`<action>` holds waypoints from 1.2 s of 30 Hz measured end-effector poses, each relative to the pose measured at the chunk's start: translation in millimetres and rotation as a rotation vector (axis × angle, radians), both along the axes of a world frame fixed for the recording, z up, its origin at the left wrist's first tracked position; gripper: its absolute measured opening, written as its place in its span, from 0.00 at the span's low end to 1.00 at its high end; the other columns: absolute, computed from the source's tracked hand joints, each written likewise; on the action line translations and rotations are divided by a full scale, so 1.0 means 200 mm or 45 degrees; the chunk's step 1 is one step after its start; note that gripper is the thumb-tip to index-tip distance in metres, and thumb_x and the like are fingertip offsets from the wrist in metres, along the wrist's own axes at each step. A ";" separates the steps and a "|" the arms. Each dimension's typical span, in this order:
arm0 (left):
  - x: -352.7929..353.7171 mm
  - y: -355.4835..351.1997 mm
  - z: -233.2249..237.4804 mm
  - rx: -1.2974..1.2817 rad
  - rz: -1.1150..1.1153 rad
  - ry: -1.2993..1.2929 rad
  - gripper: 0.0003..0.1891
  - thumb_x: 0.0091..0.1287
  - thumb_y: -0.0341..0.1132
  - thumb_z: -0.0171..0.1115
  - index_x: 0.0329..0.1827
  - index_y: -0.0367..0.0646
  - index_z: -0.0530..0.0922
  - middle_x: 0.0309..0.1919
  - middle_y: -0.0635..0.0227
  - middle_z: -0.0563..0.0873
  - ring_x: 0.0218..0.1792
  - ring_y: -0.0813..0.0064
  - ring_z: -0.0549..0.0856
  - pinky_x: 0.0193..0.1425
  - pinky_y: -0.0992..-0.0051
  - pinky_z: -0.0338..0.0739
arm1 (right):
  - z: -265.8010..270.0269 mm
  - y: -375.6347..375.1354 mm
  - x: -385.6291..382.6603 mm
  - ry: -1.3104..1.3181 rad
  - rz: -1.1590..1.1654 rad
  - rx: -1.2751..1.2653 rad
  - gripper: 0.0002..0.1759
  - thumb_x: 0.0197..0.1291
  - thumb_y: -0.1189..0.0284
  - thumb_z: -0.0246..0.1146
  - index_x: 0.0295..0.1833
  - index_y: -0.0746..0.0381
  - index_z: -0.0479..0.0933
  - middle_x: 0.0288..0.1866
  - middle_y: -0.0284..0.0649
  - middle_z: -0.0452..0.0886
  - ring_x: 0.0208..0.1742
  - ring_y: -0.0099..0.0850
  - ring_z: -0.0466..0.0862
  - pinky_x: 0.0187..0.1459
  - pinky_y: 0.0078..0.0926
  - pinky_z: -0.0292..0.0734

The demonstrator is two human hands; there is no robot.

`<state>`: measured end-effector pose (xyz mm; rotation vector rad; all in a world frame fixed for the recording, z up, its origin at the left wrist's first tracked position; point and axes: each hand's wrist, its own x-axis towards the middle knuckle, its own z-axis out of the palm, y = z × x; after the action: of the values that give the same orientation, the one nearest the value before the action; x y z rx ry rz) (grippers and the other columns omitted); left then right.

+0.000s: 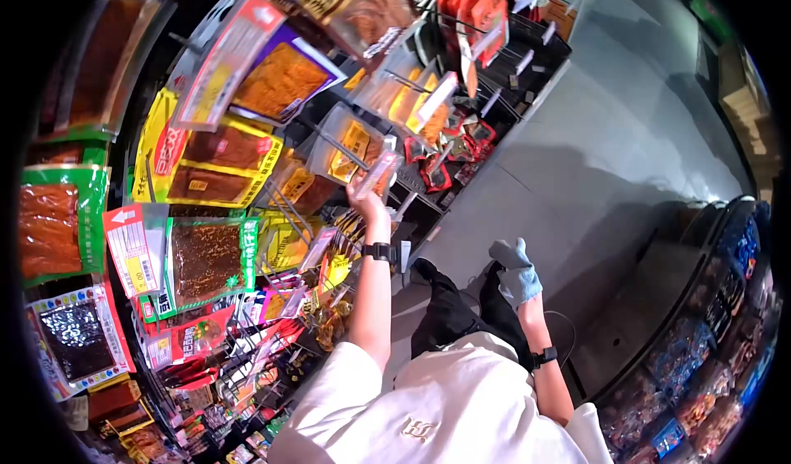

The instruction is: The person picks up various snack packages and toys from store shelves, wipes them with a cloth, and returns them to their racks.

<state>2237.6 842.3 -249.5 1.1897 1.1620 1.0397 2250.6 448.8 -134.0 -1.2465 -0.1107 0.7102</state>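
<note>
My left hand reaches up to the hanging rack on the left. Its fingers are curled at the lower end of a pink and white price tag, partly hidden behind it. Close by hangs a clear snack packet with a yellow label. Low in front of my dark trousers, my right hand is closed on a pale blue-grey cloth, which covers most of the fingers. A black band is on each wrist.
Hooks on the rack carry many packets, among them a yellow packet and a green-edged packet. Metal prongs with tags stick out towards me. Grey floor runs along the aisle. Bagged goods fill a display at right.
</note>
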 end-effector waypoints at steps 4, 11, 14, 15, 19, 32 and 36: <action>-0.08 -0.15 -0.23 -0.766 -0.109 0.363 0.34 0.63 0.38 0.65 0.68 0.44 0.57 0.67 0.55 0.66 0.63 0.54 0.70 0.59 0.49 0.69 | -0.15 -0.18 0.14 0.069 0.091 -0.051 0.36 0.73 0.51 0.46 0.75 0.66 0.54 0.76 0.37 0.59 0.58 0.26 0.72 0.56 0.23 0.68; 0.24 -0.54 0.08 -0.448 -0.622 0.244 0.39 0.62 0.44 0.69 0.71 0.48 0.55 0.67 0.55 0.66 0.61 0.61 0.70 0.62 0.59 0.67 | 0.11 -0.32 0.44 -0.274 -0.029 0.007 0.35 0.74 0.52 0.44 0.75 0.66 0.55 0.75 0.42 0.63 0.68 0.34 0.66 0.67 0.30 0.58; 0.41 -0.34 -0.04 -0.182 -0.614 0.303 0.40 0.62 0.40 0.70 0.71 0.37 0.56 0.64 0.46 0.68 0.61 0.64 0.70 0.65 0.67 0.65 | -0.03 -0.40 0.50 -0.377 -0.092 0.035 0.31 0.75 0.57 0.44 0.74 0.67 0.58 0.75 0.44 0.61 0.74 0.36 0.62 0.73 0.32 0.51; 0.46 -0.33 -0.03 -0.226 -0.585 0.260 0.39 0.62 0.38 0.70 0.70 0.36 0.57 0.63 0.47 0.70 0.61 0.64 0.72 0.65 0.68 0.65 | -0.02 -0.41 0.51 -0.299 -0.119 0.026 0.30 0.76 0.58 0.44 0.74 0.67 0.58 0.75 0.44 0.62 0.74 0.35 0.62 0.73 0.31 0.51; 0.58 -0.30 0.05 -0.277 -0.661 0.315 0.27 0.62 0.31 0.70 0.60 0.35 0.65 0.52 0.58 0.80 0.53 0.69 0.78 0.59 0.73 0.70 | 0.03 -0.44 0.60 -0.188 -0.082 0.015 0.30 0.76 0.59 0.42 0.73 0.68 0.58 0.70 0.41 0.68 0.66 0.30 0.69 0.67 0.27 0.59; 0.74 -0.39 -0.23 0.094 -0.333 0.290 0.17 0.63 0.34 0.68 0.47 0.32 0.74 0.43 0.60 0.83 0.45 0.73 0.82 0.50 0.73 0.76 | -0.06 -0.16 1.42 -0.495 -0.003 -0.131 0.32 0.74 0.57 0.46 0.74 0.67 0.57 0.75 0.43 0.63 0.72 0.33 0.65 0.70 0.27 0.57; 0.82 -0.42 -0.13 0.186 -0.346 0.388 0.15 0.64 0.36 0.67 0.40 0.28 0.78 0.35 0.59 0.87 0.35 0.70 0.86 0.43 0.71 0.78 | -0.06 -0.02 1.61 -0.472 0.213 -0.236 0.32 0.73 0.59 0.49 0.74 0.66 0.58 0.71 0.42 0.68 0.69 0.31 0.68 0.68 0.28 0.60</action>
<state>2401.4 758.0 -274.9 1.6153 1.1285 0.7630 2572.7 444.1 -146.1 -1.5513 -0.4675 0.6357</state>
